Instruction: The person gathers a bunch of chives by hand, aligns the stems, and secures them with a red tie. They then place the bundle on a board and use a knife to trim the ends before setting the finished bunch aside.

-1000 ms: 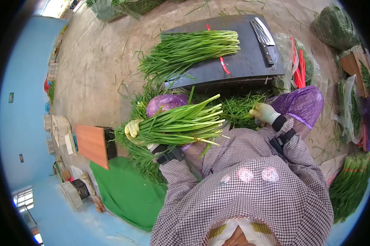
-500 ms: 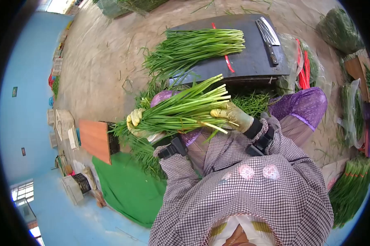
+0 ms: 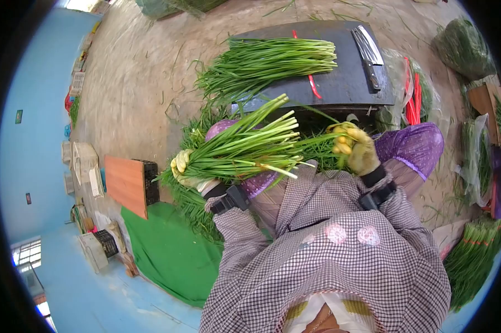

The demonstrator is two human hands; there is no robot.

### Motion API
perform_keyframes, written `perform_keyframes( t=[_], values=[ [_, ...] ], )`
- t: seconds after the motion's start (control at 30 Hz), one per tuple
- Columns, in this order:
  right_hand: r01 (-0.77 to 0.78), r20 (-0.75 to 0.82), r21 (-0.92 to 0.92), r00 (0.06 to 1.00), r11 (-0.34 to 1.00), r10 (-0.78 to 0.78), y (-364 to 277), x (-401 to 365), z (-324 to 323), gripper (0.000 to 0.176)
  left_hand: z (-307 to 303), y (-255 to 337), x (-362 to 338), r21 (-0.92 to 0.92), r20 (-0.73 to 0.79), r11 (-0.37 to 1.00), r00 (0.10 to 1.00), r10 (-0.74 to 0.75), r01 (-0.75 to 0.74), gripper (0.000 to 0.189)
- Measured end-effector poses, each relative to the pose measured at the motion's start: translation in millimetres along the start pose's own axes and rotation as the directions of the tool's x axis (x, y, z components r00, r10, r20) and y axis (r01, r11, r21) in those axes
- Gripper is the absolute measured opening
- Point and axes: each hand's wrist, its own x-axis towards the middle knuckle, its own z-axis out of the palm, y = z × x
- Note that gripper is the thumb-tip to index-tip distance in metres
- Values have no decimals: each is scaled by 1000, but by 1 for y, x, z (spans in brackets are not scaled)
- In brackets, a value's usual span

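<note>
On the near side of the black board (image 3: 347, 86), I keep the left hand (image 3: 181, 162) closed around the green bunch (image 3: 236, 150) at its leafy part, presumably leaving the stalk ends (image 3: 290, 126) free; the right hand (image 3: 357, 149) is near them (whether it grips anything, I cannot tell). On the board's right, a knife (image 3: 371, 75) lies apart from another bundle (image 3: 275, 58), likely for clearance.

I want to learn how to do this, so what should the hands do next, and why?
Perhaps the right hand should draw the thin green strands clear of the bunch: its fingers are curled around them, they seem to trail back to the bunch, and the left hand grips its leafy end.
</note>
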Motion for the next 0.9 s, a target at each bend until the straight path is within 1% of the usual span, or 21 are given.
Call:
perform_keyframes(
  t=[0.03, 0.07, 0.17, 0.2, 0.23, 0.27, 0.3, 0.37, 0.4, 0.43, 0.47, 0.53, 0.6, 0.63, 0.67, 0.7, 0.73, 0.77, 0.83, 0.87, 0.9],
  values=[
    [6, 81, -152, 997, 988, 7, -10, 1, -32, 12, 2, 1, 0, 17, 13, 1000, 1000, 15, -16, 28],
    [-180, -135, -513, 983, 839, 128, -12, 2, -59, 25, 5, 0, -2, 33, 24, 999, 999, 27, -28, 29],
    [-156, -42, -814, 977, 560, 211, 0, 6, -29, 38, 10, -11, 0, 56, 51, 994, 995, 88, -91, 29],
    [-98, 75, -782, 965, 616, 250, 7, 15, -14, 45, 14, -15, 1, 60, 77, 994, 993, 92, -97, 29],
    [26, 183, -808, 960, 589, 210, 10, 23, 9, 43, 15, -18, 3, 62, 107, 993, 990, 97, -104, 28],
    [1, 179, -808, 953, 589, 244, 24, 34, 17, 42, 15, -18, 6, 104, 69, 990, 993, 91, -98, 27],
    [-22, 177, -807, 944, 591, 278, 38, 46, 22, 40, 15, -19, 8, 96, 83, 992, 993, 79, -87, 25],
    [36, 239, -640, 959, 768, 154, 59, 58, 41, 35, 17, -22, 11, 83, 104, 995, 993, 50, -59, 21],
    [-11, 191, -472, 975, 881, 114, 64, 58, 40, 31, 19, -23, 10, 52, 99, 997, 994, 56, -61, 21],
    [214, 308, -618, 951, 757, -17, 63, 58, 37, 31, 20, -23, 9, 51, 88, 997, 994, 58, -62, 21],
    [424, 443, -705, 889, 569, -114, 60, 58, 33, 30, 21, -22, 8, 48, 77, 997, 995, 61, -65, 21],
    [306, 250, -676, 951, 670, -182, 61, 50, 46, 19, 17, -19, 8, 52, 66, 996, 995, 69, -73, 20],
    [110, 9, -510, 992, 853, -123, 56, 46, 23, 17, 2, -13, 6, 69, 63, 994, 995, 76, -80, 18],
    [25, -105, -398, 992, 917, -72, 48, 43, 6, 18, -4, -9, 6, 86, 62, 993, 995, 72, -77, 21],
    [38, -70, -598, 993, 801, -99, 32, 38, -7, 19, -9, -5, 5, 103, 61, 992, 996, 67, -73, 24],
    [51, -32, -765, 993, 642, -117, 16, 31, -21, 24, -12, -1, 4, 121, 60, 990, 996, 61, -68, 27],
    [-44, -71, -833, 997, 552, -27, 15, 26, -40, 24, -14, 0, 4, 128, 72, 990, 996, 55, -64, 26],
    [-248, -236, -960, 967, 128, 98, 12, 24, -77, 25, -13, 0, 2, 119, 72, 991, 996, 55, -63, 26],
    [-60, -68, -993, 995, -99, 73, 10, 15, -59, 31, -6, -7, 4, 100, 78, 993, 996, 51, -59, 25],
    [173, 193, -964, 977, 203, 86, 14, 20, -47, 36, -3, -13, 3, 82, 58, 990, 992, 113, -117, 18],
    [136, 192, -896, 977, 423, 93, 19, 22, -15, 31, -2, -16, 3, 68, 69, 993, 994, 89, -93, 18]
  ],
)
